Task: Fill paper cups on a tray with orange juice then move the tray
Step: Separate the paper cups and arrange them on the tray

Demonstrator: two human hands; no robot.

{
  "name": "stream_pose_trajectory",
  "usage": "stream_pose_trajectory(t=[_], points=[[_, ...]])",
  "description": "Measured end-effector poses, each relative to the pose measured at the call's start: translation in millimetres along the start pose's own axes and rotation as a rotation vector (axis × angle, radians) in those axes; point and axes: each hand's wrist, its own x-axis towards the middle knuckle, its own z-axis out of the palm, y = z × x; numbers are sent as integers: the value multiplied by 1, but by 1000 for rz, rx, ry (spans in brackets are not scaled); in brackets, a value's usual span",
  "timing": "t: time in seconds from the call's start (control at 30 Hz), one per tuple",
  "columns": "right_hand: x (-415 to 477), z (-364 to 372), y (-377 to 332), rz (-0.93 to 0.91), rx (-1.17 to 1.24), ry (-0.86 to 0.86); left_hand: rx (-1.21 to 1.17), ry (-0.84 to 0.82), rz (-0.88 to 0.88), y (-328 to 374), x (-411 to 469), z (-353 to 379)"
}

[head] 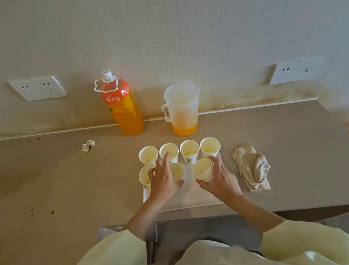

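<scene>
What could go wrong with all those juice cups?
1. The left hand reaches across the paper cups. They hold only a little orange juice, so a bump could tip one.
2. The right hand holds a stack of paper cups close to the back-right cup and might knock it.
3. The tray sits near the counter's front edge, so a careless pull could spill juice.

Back-row cups [189, 151]: four, upright, a little juice seen inside.
Front-row cups [144, 175]: two, upright.
Cup stack [203, 170]: nested, tilted.
Tray [188, 198]: white, laid flat beneath them.
</scene>
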Motion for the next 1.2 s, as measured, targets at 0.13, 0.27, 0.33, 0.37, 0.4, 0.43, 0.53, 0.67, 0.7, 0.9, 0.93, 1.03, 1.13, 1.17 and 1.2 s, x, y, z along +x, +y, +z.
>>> stream_pose_trajectory(t=[0.13, 0.27, 0.33, 0.37, 0.4, 0.43, 0.53, 0.67, 0.7, 0.9, 0.93, 1.03, 1.13, 1.17, 1.2], points=[[-1, 1, 1, -10, -1, -10, -27, 25, -6, -3, 0, 1], [-1, 2, -2, -6, 13, -17, -54, 33, 5, -5, 1, 1], [-1, 2, -5, 0, 23, -17, -54, 30, -4, -5, 2, 2], [-1, 1, -7, -4, 27, -12, -55, 29, -10, -6, 3, 2], [-2, 1, -8, -14, 30, -7, -58, 31, -14, -6, 3, 2], [-2, 2, -9, -25, 30, -4, -59, 33, -16, -6, 4, 3], [-2, 2, -10, -27, 39, -7, -60, 40, -17, -7, 5, 4], [-3, 2, -12, -23, 46, -12, -54, 33, -22, -6, 6, 4], [-3, 2, -12, -25, 46, -11, -52, 26, -21, -6, 6, 5], [-4, 0, -15, -27, 46, -9, -51, -14, -30, -7, 7, 6], [-4, 0, -16, -24, 47, -7, -47, -14, -32, -7, 8, 6], [-3, 0, -15, -22, 52, 1, -32, -15, -37, -8, 8, 7], [-3, 0, -15, -31, 48, 3, -25, -32, -36, -10, 9, 8], [-3, 0, -15, -35, 43, 5, -24, -38, -36, -10, 9, 8], [-4, 0, -16, -37, 39, 7, -20, -41, -36, -10, 9, 7]])
